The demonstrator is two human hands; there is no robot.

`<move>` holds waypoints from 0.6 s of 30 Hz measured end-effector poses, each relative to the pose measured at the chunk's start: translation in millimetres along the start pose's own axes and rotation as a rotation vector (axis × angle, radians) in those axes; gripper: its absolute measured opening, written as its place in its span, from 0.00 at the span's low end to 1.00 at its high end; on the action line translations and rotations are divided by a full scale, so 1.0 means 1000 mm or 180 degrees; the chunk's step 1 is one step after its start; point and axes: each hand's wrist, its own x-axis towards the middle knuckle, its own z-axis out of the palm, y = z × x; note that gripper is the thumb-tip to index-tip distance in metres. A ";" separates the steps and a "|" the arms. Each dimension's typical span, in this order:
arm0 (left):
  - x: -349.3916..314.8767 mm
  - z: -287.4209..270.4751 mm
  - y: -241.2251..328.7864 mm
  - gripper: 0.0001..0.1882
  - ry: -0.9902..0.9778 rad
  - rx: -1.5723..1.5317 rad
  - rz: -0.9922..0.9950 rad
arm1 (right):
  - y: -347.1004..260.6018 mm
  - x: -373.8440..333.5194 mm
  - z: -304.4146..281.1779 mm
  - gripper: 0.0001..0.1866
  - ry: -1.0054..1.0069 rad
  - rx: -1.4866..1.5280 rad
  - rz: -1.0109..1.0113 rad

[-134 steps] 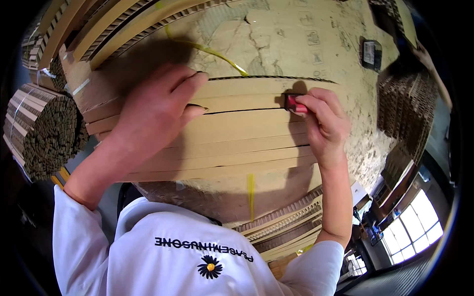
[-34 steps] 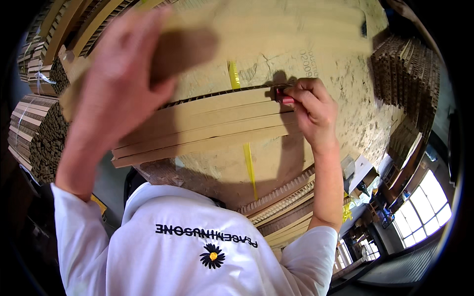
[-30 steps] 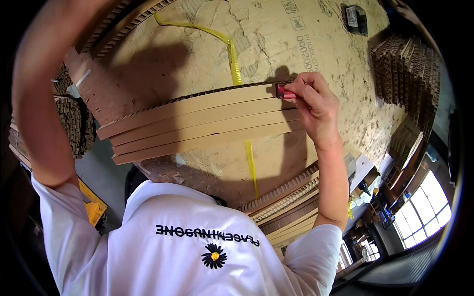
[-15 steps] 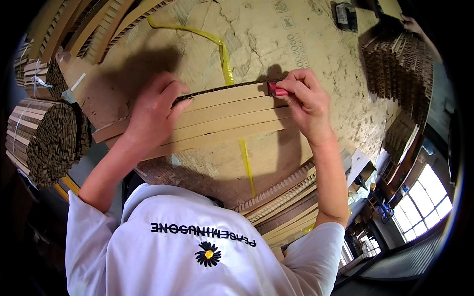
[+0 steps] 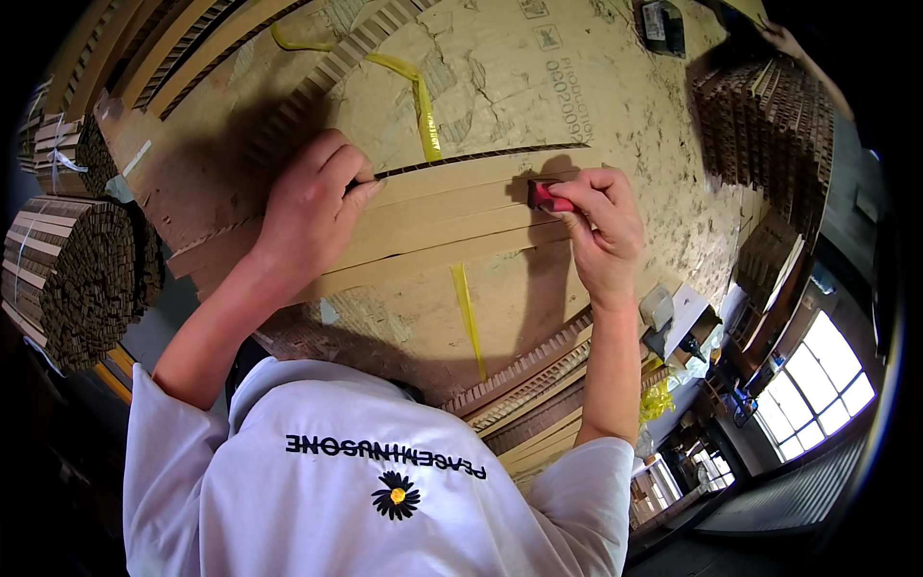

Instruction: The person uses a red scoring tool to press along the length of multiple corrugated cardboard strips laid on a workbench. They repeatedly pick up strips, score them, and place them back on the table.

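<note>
Several flat brown cardboard strips (image 5: 437, 216) lie side by side before me, slanting up to the right. A dark corrugated edge shows along the far one. My left hand (image 5: 319, 200) is closed at the far edge of the strips, thumb against the fingers; a bit of something dark shows at the fingertips, mostly hidden. My right hand (image 5: 606, 231) pinches a small red-and-black hand tool (image 5: 546, 196) over the right part of the strips. Beyond my left hand a corrugated cardboard strip (image 5: 336, 69) runs up to the top edge.
The strips rest on a worn cardboard-covered tabletop (image 5: 663, 173) with yellow tape (image 5: 423, 106). Cardboard bundles (image 5: 87, 274) stand at left, more strips (image 5: 529, 385) near my right arm. A tall stack (image 5: 764, 135) and another person's arm (image 5: 803, 62) are at far right. A black box (image 5: 663, 27) sits at back.
My right hand has moved slightly nearer me with the red-and-black tool, away from the far edge. A corrugated strip now lies slanting away beyond my left hand. The view has shifted slightly.
</note>
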 end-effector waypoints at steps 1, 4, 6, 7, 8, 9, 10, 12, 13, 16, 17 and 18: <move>0.000 0.000 -0.001 0.08 0.0019 -0.0019 0.0002 | -0.002 0.004 0.001 0.13 -0.0060 -0.0098 -0.0111; -0.001 0.001 -0.002 0.08 0.0054 -0.0049 0.0012 | -0.004 0.008 0.004 0.13 -0.0179 -0.0226 -0.0266; -0.001 0.001 -0.001 0.08 0.0058 -0.0023 0.0025 | -0.003 0.009 0.005 0.13 -0.0239 -0.0318 -0.0318; -0.001 0.000 -0.001 0.08 0.0043 -0.0038 0.0024 | -0.001 0.010 0.004 0.13 -0.0269 -0.0395 -0.0349; 0.000 -0.001 0.000 0.09 0.0031 -0.0051 0.0021 | 0.000 0.011 0.003 0.13 -0.0301 -0.0471 -0.0382; 0.001 -0.002 0.000 0.09 0.0008 -0.0075 0.0029 | 0.000 0.011 0.003 0.14 -0.0300 -0.0505 -0.0377; 0.002 -0.006 0.002 0.08 0.0050 -0.0131 0.0064 | 0.001 0.011 0.003 0.14 -0.0301 -0.0539 -0.0375; 0.007 -0.023 0.011 0.08 0.0130 -0.0259 0.0134 | 0.001 0.013 0.004 0.14 -0.0315 -0.0562 -0.0387; 0.014 -0.034 0.017 0.08 0.0270 -0.0056 0.0315 | 0.002 0.014 0.004 0.13 -0.0325 -0.0548 -0.0387; 0.041 -0.076 0.025 0.07 0.0966 0.0674 0.0489 | 0.000 0.015 0.002 0.13 -0.0399 -0.0486 -0.0246; 0.056 -0.090 0.029 0.08 0.1374 0.1097 0.0688 | -0.001 0.016 0.002 0.13 -0.0421 -0.0469 -0.0235; 0.066 -0.096 0.033 0.10 0.1779 0.1508 0.0887 | -0.001 0.016 0.001 0.13 -0.0448 -0.0461 -0.0217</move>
